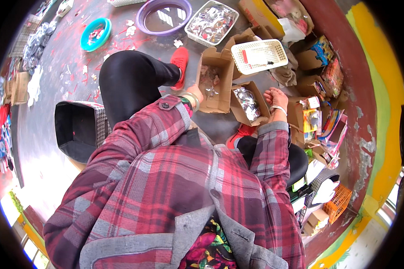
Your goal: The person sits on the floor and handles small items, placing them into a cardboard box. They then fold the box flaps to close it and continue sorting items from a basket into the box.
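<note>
My left hand [195,93] is at the near left side of a tall open cardboard box [223,71], its fingers closed at the box's edge and partly hidden. A few small pale pieces lie at the bottom of that box. To its right a smaller cardboard box [240,115] holds several shiny silver packets [248,103]. Beside its right edge is my right hand [277,97], fingers curled in; what they hold, if anything, I cannot make out. A cream plastic basket [259,46] with a red item in it rests just beyond both boxes.
A white basket [187,29] of silver packets, a purple basin [139,20] and a teal basin [107,36] stand farther off. Scraps litter the floor. A black bin [76,107] stands at left. Cartons and an orange crate [341,202] line the wall at right.
</note>
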Tool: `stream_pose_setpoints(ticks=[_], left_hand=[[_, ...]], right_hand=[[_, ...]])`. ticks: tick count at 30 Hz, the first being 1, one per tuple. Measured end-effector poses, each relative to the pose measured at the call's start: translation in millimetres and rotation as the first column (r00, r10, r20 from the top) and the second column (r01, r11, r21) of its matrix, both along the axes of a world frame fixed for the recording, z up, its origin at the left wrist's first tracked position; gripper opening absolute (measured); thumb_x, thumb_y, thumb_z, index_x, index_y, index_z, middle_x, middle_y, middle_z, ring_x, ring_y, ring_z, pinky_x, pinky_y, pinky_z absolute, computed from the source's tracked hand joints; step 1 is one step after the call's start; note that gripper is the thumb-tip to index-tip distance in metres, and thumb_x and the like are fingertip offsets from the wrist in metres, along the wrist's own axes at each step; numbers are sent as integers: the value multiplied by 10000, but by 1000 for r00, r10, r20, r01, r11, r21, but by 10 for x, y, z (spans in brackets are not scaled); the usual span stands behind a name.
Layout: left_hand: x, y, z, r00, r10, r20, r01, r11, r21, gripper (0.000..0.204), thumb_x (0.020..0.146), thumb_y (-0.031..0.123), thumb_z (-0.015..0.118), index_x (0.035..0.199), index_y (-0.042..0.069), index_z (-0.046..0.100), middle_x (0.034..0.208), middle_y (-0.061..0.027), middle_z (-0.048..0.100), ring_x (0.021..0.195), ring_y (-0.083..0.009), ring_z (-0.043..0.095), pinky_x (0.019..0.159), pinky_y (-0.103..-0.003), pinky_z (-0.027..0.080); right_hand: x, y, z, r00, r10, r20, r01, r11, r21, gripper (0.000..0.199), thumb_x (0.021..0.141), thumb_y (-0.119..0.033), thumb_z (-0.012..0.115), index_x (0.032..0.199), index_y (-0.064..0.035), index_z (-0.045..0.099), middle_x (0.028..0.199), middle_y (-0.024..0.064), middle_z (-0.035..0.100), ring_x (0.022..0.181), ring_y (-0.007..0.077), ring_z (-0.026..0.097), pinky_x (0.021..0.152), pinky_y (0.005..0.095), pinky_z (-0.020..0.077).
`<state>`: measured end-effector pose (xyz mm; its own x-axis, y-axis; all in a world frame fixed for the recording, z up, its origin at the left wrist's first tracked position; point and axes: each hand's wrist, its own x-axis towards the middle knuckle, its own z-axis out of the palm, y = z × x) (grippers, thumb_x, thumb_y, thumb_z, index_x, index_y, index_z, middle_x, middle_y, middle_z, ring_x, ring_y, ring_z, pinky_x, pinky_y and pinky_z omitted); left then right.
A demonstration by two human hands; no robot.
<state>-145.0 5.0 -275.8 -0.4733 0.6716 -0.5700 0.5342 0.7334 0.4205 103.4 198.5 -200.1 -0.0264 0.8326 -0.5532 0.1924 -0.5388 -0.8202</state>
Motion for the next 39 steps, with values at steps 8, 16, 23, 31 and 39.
stream_pose_setpoints(ticks=[8,16,23,31,39], left_hand=[[-108,-60,-1242,880,-451,-149,441,892,-94,371,745,118,583,1039,-69,456,959,-247,600,937,-346,598,794,-386,486],[-131,-90,-1209,898,-419,-136,404,906,-127,339,764,109,541,1056,-43,460,980,-257,592,953,-359,587,815,-410,475],[-19,19,-478,1000,-4,-15,2,997,-78,329,778,113,522,1067,-37,476,1009,-266,584,982,-364,575,826,-422,471],[-171,-140,-1365,894,-411,-177,399,912,-98,347,766,122,541,1050,-65,470,978,-256,593,945,-350,593,804,-401,481],[40,12,35,997,-68,-45,68,998,-7,301,800,101,483,1056,-57,502,937,-261,601,876,-351,608,745,-404,484]], right_hand=[[439,-236,-1006,327,585,743,-685,688,-240,266,619,-163,664,878,-113,694,853,116,663,785,208,648,764,308,497],[293,-403,-888,164,682,712,-677,603,-422,430,597,-174,729,1014,-123,638,1074,129,609,1021,283,570,880,369,447],[324,-368,-1023,80,632,771,-704,583,-405,334,562,-195,759,872,-105,672,936,123,650,903,262,616,806,351,477],[314,-56,-601,454,629,631,-692,695,-195,209,565,-170,732,715,-43,660,758,154,638,701,283,617,679,334,481],[-320,-162,89,886,462,45,-464,885,35,60,715,-54,658,700,-23,610,626,28,587,533,97,527,456,239,402]])
